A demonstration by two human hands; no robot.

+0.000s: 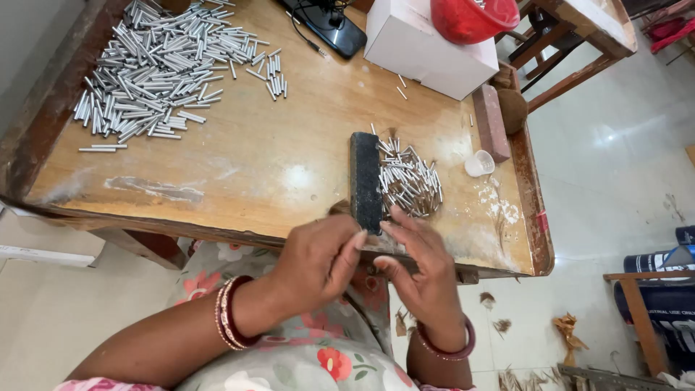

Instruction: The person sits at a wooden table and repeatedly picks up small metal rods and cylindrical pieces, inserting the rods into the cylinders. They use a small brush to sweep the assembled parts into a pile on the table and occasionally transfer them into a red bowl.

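Two hands, left hand (322, 257) and right hand (423, 271), meet beside the dark rectangular block (365, 181); each grip half-closed, contents indiscernible. Small heap of silver metal tubes (411, 181) right of the block. A nudge could roll them off the desk (275, 159).

A large heap of silvery metal tubes (156, 69) lies at the far left corner of the wooden surface (275, 145). A white box (427, 47) stands at the far edge with a red bowl (470, 18) on it, a black device (326, 25) just beside. A reddish block (491, 122) and a small clear cup (478, 164) sit near the right edge.
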